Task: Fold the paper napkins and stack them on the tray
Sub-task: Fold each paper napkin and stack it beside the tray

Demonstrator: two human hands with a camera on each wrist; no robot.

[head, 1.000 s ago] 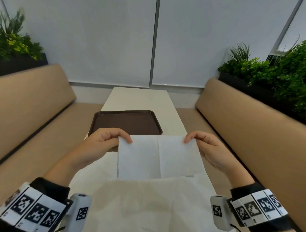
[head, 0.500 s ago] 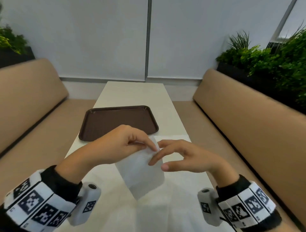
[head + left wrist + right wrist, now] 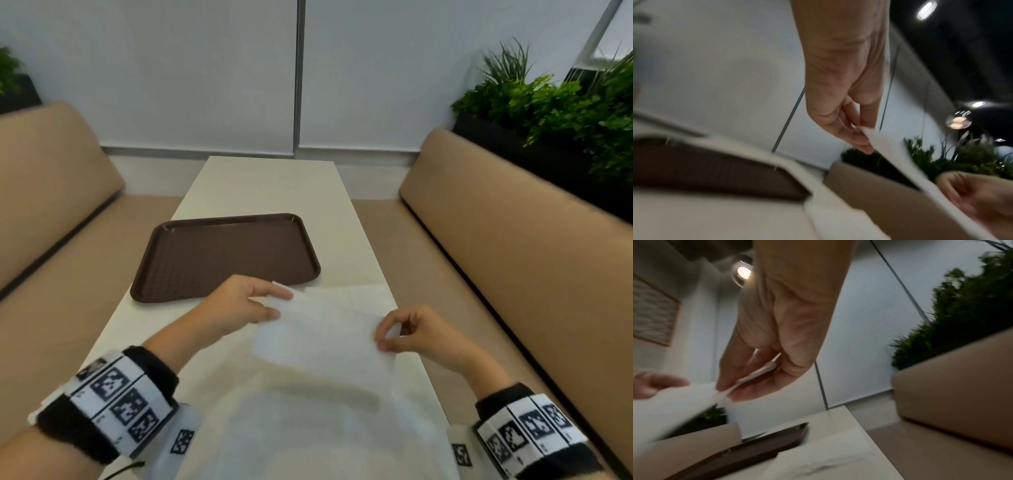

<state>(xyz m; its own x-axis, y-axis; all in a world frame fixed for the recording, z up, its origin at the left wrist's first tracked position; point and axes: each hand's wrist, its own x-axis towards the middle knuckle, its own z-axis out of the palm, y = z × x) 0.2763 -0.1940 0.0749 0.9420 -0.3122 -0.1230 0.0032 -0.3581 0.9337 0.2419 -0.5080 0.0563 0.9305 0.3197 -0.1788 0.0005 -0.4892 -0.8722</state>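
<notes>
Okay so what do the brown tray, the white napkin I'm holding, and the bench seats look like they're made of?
Tray: probably moulded plastic, matte dark brown, with a fine grid texture and a raised rounded rim.
Napkin: thin white paper tissue; it sags between the left hand and the right hand, which each pinch an end.
Bench seats: padded tan upholstery, smooth with a slight sheen, likely leatherette, though fabric can't be excluded.

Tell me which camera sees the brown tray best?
The head view: the whole brown tray shows on the table, with nothing on it. The left wrist view and the right wrist view catch only a blurry corner.
</notes>
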